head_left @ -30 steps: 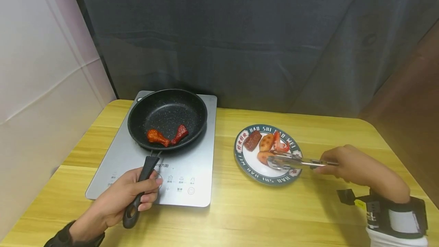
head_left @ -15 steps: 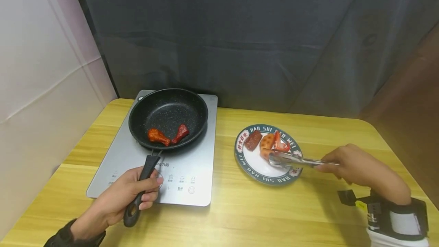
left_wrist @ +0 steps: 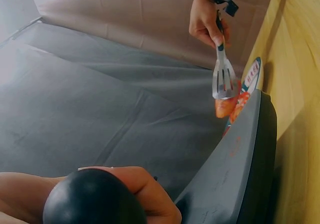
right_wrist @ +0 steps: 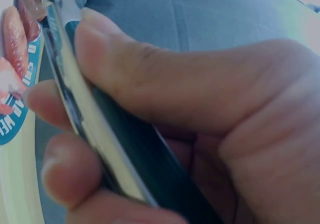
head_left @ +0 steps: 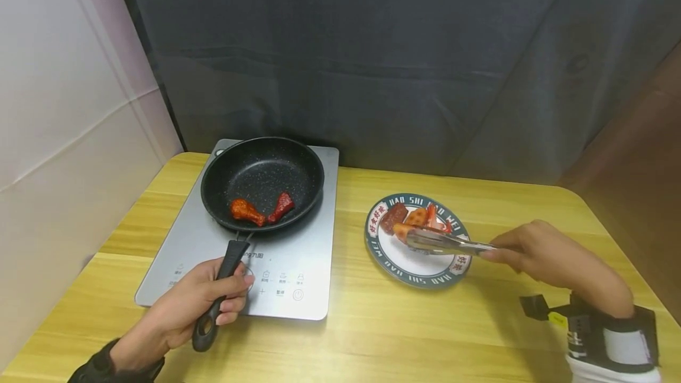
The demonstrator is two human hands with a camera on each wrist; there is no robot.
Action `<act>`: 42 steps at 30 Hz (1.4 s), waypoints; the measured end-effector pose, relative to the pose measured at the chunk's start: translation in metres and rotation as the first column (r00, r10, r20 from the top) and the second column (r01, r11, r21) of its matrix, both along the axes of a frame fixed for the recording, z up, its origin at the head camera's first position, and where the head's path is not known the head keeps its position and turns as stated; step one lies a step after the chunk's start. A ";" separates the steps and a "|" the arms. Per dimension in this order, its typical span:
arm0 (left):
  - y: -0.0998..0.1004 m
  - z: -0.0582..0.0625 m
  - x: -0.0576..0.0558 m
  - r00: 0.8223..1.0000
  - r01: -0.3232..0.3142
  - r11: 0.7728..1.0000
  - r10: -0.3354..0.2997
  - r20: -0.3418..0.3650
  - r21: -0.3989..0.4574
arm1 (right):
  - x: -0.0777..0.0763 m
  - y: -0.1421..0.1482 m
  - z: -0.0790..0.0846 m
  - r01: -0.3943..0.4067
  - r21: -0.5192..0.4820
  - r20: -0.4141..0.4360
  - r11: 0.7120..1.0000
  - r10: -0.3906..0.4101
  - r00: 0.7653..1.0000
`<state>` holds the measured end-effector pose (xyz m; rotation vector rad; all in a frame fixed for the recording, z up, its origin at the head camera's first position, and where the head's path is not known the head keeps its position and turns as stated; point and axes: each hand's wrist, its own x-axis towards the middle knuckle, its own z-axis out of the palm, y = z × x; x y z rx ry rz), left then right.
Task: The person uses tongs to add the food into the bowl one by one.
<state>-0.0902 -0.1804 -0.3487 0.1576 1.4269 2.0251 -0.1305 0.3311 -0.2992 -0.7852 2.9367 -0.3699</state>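
My left hand [head_left: 199, 294] grips the black handle [head_left: 229, 265] of a frying pan [head_left: 260, 164] on a silver induction cooker [head_left: 314, 253]. Two reddish drumsticks [head_left: 247, 211] lie in the pan. My right hand [head_left: 537, 253] holds metal tongs [head_left: 449, 245] with slotted ends over a round plate [head_left: 417, 281]. At the tongs' tip is an orange-brown food piece [left_wrist: 226, 106], seemingly between the ends and raised off the plate in the left wrist view. On the plate sit a brown meat piece [head_left: 394, 217], another orange-brown piece [head_left: 417, 217] and a red-white shrimp [head_left: 432, 217], partly behind the tongs.
The wooden table [head_left: 372, 336] carries the cooker on the left and the plate to its right. A dark curtain [head_left: 372, 64] hangs behind the table. A white panel [head_left: 69, 105] stands at the left, a brown one [head_left: 638, 152] at the right.
The tongs have closed on the near orange-brown piece and shifted it slightly left and up, towards the brown meat. My left hand and the pan stay in place.
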 end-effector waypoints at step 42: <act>0.000 -0.002 0.000 1.000 -0.005 1.000 0.005 0.004 0.004 | -0.073 -0.170 0.038 -0.135 -0.135 0.024 0.982 0.140 0.990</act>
